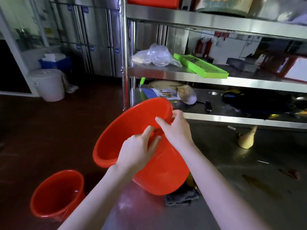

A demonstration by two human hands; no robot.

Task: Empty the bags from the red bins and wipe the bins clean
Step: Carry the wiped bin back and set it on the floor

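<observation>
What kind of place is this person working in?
Probably a commercial kitchen or its storeroom: steel shelves, a steel worktable and tall steel fridge doors behind, with fire extinguishers by the far wall.

I count two red bins, the big red bin (157, 166) and the small red bin (56, 195), and two hands, the left hand (137, 150) and the right hand (177, 130). I also see one white bucket (48, 83), one blue box (57, 63), one green tray (201, 66), one clear bag (154, 55), one grey cloth (181, 196) and one pale squash (246, 140). Far back there is one fire extinguisher (199, 45) next to a second fire extinguisher (208, 47), so that makes two.
</observation>
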